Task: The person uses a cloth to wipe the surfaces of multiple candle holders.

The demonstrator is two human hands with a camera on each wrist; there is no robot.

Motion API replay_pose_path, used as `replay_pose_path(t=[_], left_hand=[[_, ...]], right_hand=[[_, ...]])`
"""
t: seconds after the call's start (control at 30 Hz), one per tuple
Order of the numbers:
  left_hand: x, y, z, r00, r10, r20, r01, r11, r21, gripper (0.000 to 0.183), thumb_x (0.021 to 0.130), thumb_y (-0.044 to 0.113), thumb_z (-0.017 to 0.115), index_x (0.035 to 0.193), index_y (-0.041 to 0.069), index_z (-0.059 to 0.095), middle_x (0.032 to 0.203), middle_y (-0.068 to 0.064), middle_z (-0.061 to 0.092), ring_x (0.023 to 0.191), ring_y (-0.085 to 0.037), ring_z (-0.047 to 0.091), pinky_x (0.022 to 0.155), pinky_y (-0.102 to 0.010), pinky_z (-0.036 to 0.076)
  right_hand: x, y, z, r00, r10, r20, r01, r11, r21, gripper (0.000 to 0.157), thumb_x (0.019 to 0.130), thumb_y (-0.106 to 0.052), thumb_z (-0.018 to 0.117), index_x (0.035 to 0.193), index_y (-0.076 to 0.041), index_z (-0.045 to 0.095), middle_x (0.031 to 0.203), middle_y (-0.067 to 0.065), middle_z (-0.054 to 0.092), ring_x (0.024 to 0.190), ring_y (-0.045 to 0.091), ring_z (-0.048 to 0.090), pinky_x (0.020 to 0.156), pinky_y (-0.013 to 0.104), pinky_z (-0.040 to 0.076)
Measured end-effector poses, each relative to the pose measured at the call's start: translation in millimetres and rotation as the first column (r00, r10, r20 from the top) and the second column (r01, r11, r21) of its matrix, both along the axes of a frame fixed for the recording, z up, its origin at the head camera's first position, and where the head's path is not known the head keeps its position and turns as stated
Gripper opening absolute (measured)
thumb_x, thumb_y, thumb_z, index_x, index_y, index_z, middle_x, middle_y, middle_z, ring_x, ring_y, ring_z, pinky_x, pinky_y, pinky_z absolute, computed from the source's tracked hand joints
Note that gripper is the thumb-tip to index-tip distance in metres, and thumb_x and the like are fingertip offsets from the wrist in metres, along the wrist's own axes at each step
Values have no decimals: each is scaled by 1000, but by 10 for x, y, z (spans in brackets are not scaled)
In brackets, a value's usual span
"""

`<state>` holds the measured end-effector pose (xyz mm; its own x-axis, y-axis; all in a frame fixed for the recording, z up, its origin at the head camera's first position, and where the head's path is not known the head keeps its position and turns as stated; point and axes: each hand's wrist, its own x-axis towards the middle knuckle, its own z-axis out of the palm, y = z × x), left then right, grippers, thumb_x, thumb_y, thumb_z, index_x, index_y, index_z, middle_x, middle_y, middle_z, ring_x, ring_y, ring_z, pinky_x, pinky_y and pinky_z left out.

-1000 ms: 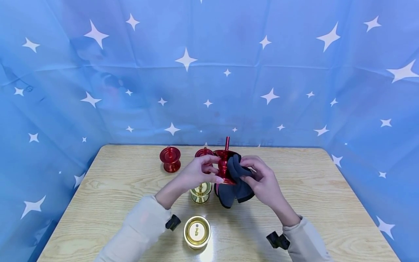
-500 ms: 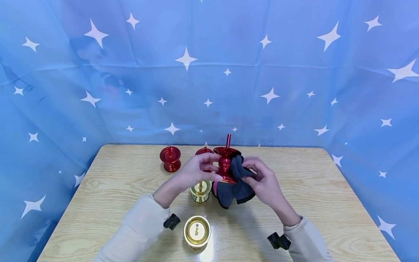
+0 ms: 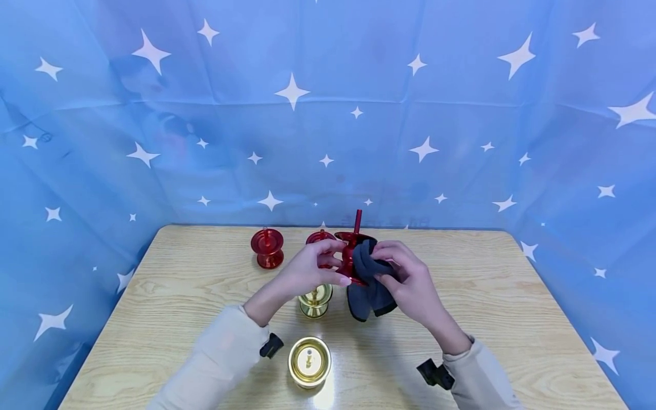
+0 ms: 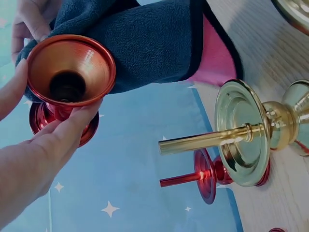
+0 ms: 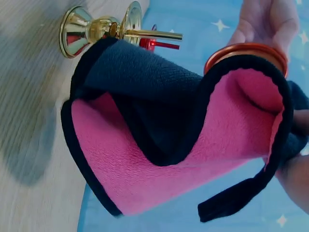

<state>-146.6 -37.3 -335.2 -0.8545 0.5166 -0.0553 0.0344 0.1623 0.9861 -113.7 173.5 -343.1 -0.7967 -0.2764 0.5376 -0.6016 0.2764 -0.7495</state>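
Note:
My left hand (image 3: 319,266) grips a shiny red metal candle holder (image 3: 349,259) by its waist and base, off the table, its thin stem pointing up and slightly right. In the left wrist view the hollow underside of its base (image 4: 72,72) faces the camera. My right hand (image 3: 410,279) pinches a cleaning cloth (image 3: 370,273), dark grey-blue on one face and pink on the other with black edging. Folded cloth lies against the right side of the holder's body, and the rest hangs below. In the right wrist view the cloth's pink face (image 5: 159,164) hides most of the holder.
A red candle holder (image 3: 267,248) stands at the back left, and another (image 3: 320,235) is partly hidden behind my left hand. Nearer stand two gold ones, one (image 3: 314,300) beneath my left wrist and one (image 3: 310,363) near the front. A blue star-printed curtain (image 3: 328,114) rises behind the wooden table (image 3: 487,313).
The holder rose slightly and straightened, then leaned right again. The cloth shifted slightly right along its body, then back left over it. Both hands keep their hold.

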Motion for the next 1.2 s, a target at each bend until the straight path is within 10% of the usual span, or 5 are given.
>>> replay_pose_path(t=[0.43,0.9,1.2], left_hand=[[12,-115,36,970,-227,89,195,940,278,63,85,4,64,137,-3,30,134,-20,41,119,-29,46,93,-36,44],[44,72,-41,997,-6,-80,1,998,-67,66,76,11,75,131,-1,41,115,-14,54,101,-26,55,84,-33,49],[33,-51,-4,990,-112,82,100,985,144,62,82,-1,64,136,0,34,127,-19,46,115,-28,47,93,-35,43]], right_hand=[[-31,130,-163,983,43,177,-16,988,-155,33,72,29,47,100,11,50,111,-1,52,100,5,56,75,20,51],[32,7,-55,1000,-18,-21,18,1000,-3,38,71,27,58,98,1,62,108,13,56,100,19,55,81,21,49],[-2,90,-166,993,18,118,-5,994,-108,36,71,31,49,98,8,53,112,12,51,102,6,55,79,19,49]])
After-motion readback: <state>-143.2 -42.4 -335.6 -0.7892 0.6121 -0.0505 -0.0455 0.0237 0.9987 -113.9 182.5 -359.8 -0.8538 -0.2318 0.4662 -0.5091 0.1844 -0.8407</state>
